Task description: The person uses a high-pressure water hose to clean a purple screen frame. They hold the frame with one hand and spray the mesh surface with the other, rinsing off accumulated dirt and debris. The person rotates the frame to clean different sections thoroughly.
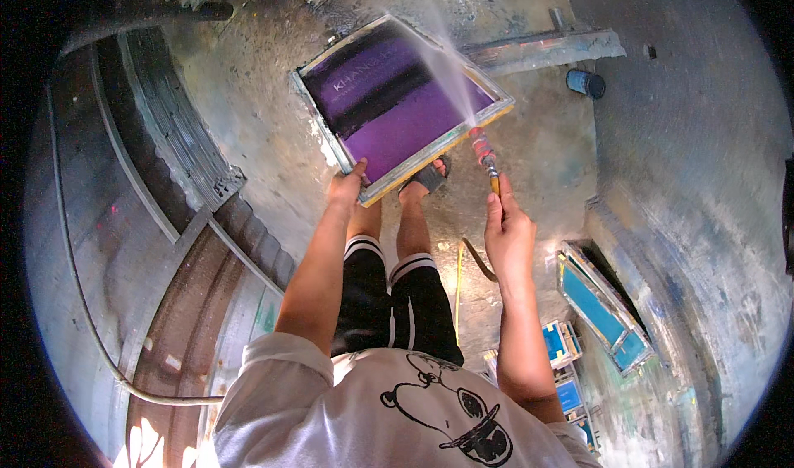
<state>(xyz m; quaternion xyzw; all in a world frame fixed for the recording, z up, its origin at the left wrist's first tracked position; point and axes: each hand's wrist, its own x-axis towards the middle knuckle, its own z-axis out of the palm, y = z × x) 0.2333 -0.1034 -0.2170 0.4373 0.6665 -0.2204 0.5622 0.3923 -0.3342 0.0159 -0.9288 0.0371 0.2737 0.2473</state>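
Note:
A framed printing screen [405,141] with purple mesh and dark bands leans tilted in front of my feet. My left hand [347,183] grips its near left corner, the thumb over the frame's edge. In my right hand [509,230] is a hose nozzle [483,147], reddish at its tip, with a metal fitting and a yellow hose end below. A fan of water spray [451,75] leaves the nozzle and crosses the right part of the screen toward its far edge. My right fingers are wrapped round the hose end.
A worn beam [546,52] runs behind the screen on the right, with a blue can [585,83] beside it. Blue-meshed frames [604,307] lean at the lower right. Corrugated metal [178,120] and a grey pipe [78,290] line the left. The hose [477,259] trails near my right leg.

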